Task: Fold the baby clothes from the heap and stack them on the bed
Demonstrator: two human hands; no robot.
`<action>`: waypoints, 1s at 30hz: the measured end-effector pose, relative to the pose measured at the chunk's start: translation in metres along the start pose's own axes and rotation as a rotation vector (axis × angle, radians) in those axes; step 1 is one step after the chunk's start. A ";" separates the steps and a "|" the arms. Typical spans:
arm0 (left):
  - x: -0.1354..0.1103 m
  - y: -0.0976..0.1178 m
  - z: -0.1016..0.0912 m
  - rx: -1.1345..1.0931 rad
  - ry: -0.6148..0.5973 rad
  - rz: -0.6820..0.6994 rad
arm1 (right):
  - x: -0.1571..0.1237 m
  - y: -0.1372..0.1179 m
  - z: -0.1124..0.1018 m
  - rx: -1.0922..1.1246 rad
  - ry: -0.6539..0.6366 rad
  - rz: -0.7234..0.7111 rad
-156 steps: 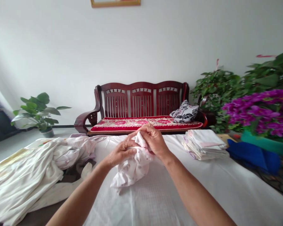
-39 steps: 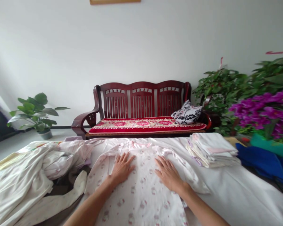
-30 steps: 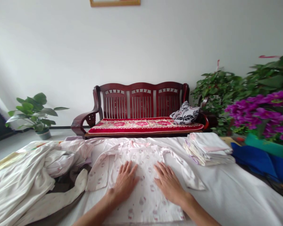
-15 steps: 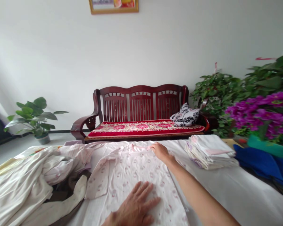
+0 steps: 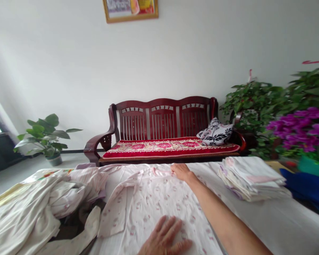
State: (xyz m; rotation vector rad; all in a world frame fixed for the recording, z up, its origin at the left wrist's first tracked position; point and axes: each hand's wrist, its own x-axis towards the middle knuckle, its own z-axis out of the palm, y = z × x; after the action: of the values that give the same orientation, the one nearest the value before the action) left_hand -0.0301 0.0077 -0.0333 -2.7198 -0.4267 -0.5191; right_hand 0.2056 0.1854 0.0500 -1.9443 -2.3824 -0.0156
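A white long-sleeved shirt point(image 5: 159, 202) with small pinkish-grey prints and a pink-trimmed neckline lies spread on the white-covered table. My left hand point(image 5: 166, 237) rests palm down on the front of the shirt, fingers spread. At the far end, beside the neckline, my right hand point(image 5: 181, 171) has its fingers curled on the fabric at the shoulder. My right forearm covers part of the shirt's right side. One sleeve point(image 5: 114, 212) lies bent down along the left.
Rumpled clothes point(image 5: 29, 212) lie heaped on the left of the table. A folded stack of clothes point(image 5: 255, 177) sits at right, near blue cloth point(image 5: 305, 187) and purple flowers point(image 5: 303, 127). Behind stand a wooden bench point(image 5: 162, 124) with a patterned cushion point(image 5: 215, 132), and a potted plant point(image 5: 48, 138).
The camera view has shifted a little, so the room appears slightly right and lower. Both hands stay on the shirt; the left one sits slightly nearer to me.
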 end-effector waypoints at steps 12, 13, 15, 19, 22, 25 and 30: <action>-0.002 0.000 0.002 -0.032 -0.025 0.006 | 0.007 -0.022 0.014 0.021 0.158 0.177; -0.002 0.000 0.001 -0.036 -0.033 0.010 | 0.003 -0.028 0.018 0.027 0.167 0.147; -0.003 -0.002 0.000 -0.048 -0.056 0.017 | -0.006 -0.039 0.029 0.042 0.163 0.071; -0.001 -0.002 -0.006 -0.105 -0.100 0.012 | -0.023 -0.047 0.050 0.066 0.091 -0.032; 0.004 -0.002 -0.015 -0.255 -0.150 0.003 | -0.029 -0.045 0.052 0.086 0.053 -0.005; -0.001 -0.011 -0.024 -0.384 -0.140 -0.152 | -0.041 -0.048 0.045 0.100 0.075 0.046; -0.038 -0.063 -0.048 -0.085 0.053 -0.865 | -0.091 -0.054 0.041 0.142 0.057 -0.004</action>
State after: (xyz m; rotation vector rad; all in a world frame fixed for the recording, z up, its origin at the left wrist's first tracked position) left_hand -0.1001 0.0379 0.0107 -2.4699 -1.6080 -0.8177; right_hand 0.1685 0.0877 0.0059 -1.8504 -2.2847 0.0938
